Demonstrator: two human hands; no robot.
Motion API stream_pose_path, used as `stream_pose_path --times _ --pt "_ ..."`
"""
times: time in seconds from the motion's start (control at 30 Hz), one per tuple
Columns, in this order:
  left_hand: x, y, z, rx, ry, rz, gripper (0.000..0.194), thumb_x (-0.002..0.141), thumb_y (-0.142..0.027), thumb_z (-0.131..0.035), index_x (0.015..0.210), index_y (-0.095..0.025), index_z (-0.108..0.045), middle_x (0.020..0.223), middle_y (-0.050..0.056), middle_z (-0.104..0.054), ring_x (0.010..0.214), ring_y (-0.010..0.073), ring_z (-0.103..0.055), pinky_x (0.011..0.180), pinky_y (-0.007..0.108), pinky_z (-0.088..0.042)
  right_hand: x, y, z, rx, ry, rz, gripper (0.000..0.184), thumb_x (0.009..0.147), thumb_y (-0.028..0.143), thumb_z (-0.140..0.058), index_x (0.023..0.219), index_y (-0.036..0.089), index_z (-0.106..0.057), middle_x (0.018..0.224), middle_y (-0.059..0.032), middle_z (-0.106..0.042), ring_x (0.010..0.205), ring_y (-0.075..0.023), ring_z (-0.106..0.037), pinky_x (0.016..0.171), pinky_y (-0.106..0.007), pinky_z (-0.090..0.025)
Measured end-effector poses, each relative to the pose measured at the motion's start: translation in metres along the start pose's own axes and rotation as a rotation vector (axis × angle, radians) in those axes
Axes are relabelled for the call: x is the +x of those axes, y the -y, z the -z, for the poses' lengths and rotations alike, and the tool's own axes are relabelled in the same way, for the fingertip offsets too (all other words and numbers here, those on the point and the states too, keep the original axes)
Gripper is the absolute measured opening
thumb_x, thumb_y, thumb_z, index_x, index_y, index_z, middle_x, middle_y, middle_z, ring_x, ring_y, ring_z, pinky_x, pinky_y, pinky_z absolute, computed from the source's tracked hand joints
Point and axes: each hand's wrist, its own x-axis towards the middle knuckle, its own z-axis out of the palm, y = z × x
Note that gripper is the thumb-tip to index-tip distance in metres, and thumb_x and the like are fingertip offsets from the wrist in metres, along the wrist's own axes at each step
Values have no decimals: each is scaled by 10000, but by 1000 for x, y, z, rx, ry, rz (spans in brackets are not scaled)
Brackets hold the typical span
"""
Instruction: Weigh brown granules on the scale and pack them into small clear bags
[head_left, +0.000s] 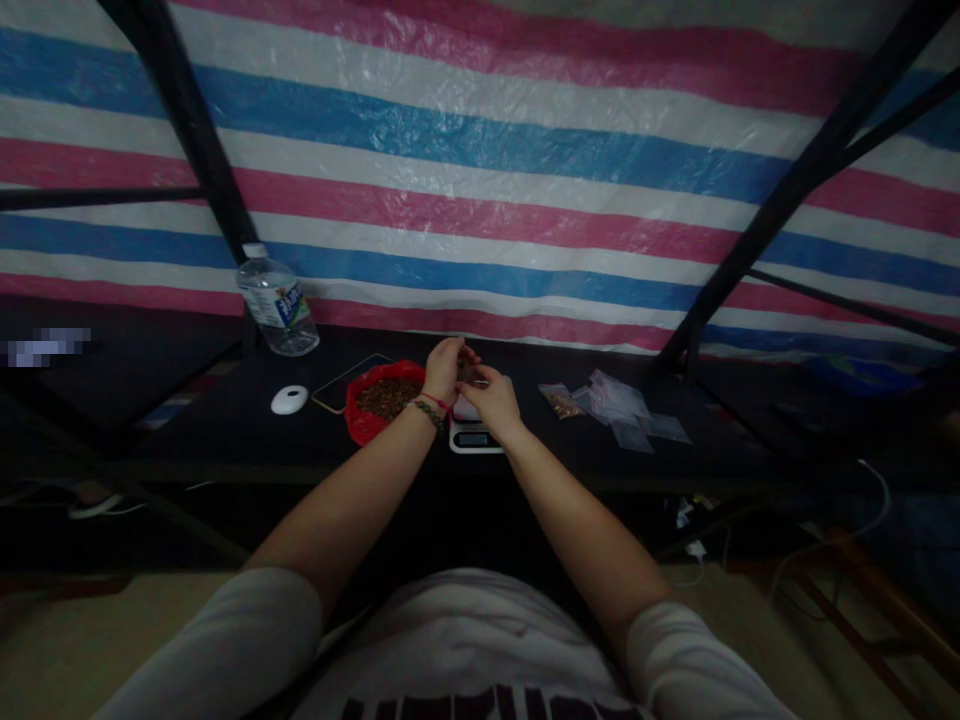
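Both my hands meet above a small white digital scale [475,437] on the dark table [225,430]. My left hand [444,368], with a bead bracelet and red string at the wrist, has its fingers curled together in a pinch. My right hand [491,395] is also closed, fingertips touching the left hand's. Whatever sits between them is too small and dark to name. A red bag [362,425] full of small brown pieces lies open just left of the scale.
A clear water bottle [277,305] stands at the back left, with a white mouse [289,399] and a phone [339,385] near it. Small clear plastic bags [626,410] lie to the right, one holding brown pieces [561,400]. Black metal frame bars [187,130] and a striped tarp [480,180] stand behind.
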Motion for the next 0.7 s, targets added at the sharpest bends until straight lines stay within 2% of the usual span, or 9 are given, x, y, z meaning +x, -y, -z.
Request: stream_pose_path --times 0.13,0.3,0.43,0.6,0.7 --pt "-2 -1 -1 -19 -11 27 240 693 -378 -662 707 -163 -556 640 17 -628 574 151 -631 514 243 -490 0 -1 0 -1 -66 -41 365 640 220 -735 983 145 -634 931 -67 -699 800 -171 -671 770 -305 -530" --pt "-3 -9 1 11 33 133 237 695 -369 -667 749 -161 -568 680 51 -664 515 166 -620 480 287 -504 2 2 5 62 60 45 291 625 113 -701 899 175 -623 943 -36 -699 829 -160 -677 788 -291 -534" --pt "-4 -15 0 30 122 223 217 680 -323 -690 764 -152 -586 705 80 -685 532 184 -631 485 307 -517 3 3 7 27 66 42 288 636 123 -702 911 177 -639 967 -40 -702 808 -160 -676 777 -297 -534" --pt "-6 -14 -3 89 152 94 223 684 -337 -695 736 -152 -582 694 72 -690 509 155 -603 460 266 -491 0 3 6 -33 -26 -9 261 681 223 -720 926 158 -657 938 -67 -711 853 -174 -676 808 -306 -526" --pt "-7 -13 -3 109 146 105 238 690 -353 -704 730 -154 -579 678 67 -687 505 150 -599 458 254 -481 0 2 7 -27 22 -14 298 673 225 -730 955 159 -657 962 -63 -712 834 -172 -682 789 -306 -531"
